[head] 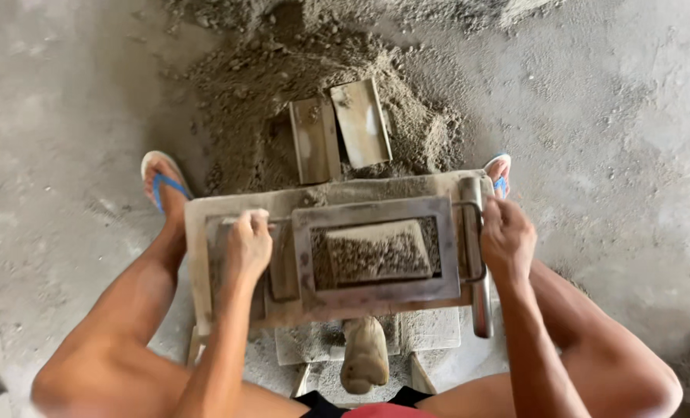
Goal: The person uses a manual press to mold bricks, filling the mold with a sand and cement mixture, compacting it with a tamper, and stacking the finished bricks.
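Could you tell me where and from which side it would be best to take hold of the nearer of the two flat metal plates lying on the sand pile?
Probably the nearer metal plate is best taken by its long side edges, from above. It lies tilted on the sand pile, its lower end against the mould bench and its right edge close beside the second plate, so the left edge and top end are freest.

Left hand [248, 244] gripping a bar at the left end of a metal block mould [376, 290]; right hand [506, 236] closed on its steel handle [480, 310]. Gritty mix inside the frame. Beyond, two metal plates [341, 131] on a sand heap [283, 85]. Blue sandals [161, 182] on concrete floor [624, 139].
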